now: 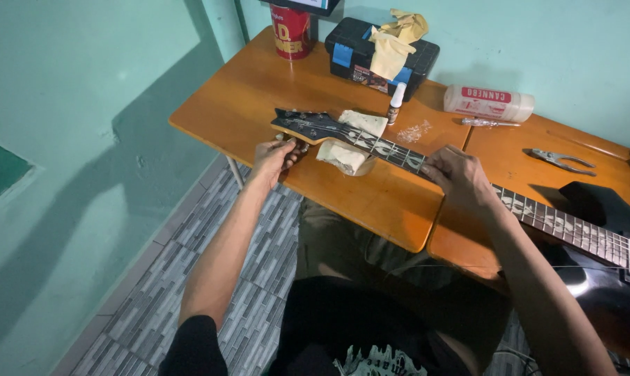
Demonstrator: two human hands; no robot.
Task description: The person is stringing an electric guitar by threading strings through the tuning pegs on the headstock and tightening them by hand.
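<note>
A black electric guitar lies across the orange table (370, 202), its body (607, 278) at the right and its dark headstock (308, 125) at the left. The neck (391, 150) has pale inlays and rests on a folded cream cloth (346, 154). My left hand (273, 157) pinches a tuning peg on the near edge of the headstock. My right hand (457, 177) lies over the neck further along, fingers pressed on the fretboard.
A small white dropper bottle (396, 102) stands behind the neck. At the back are a black toolbox (350, 45) with a yellow rag (395, 42) on it, a red can (291, 31) and a white tube (489, 102). Pliers (558, 161) lie at the right. Grey tiled floor below.
</note>
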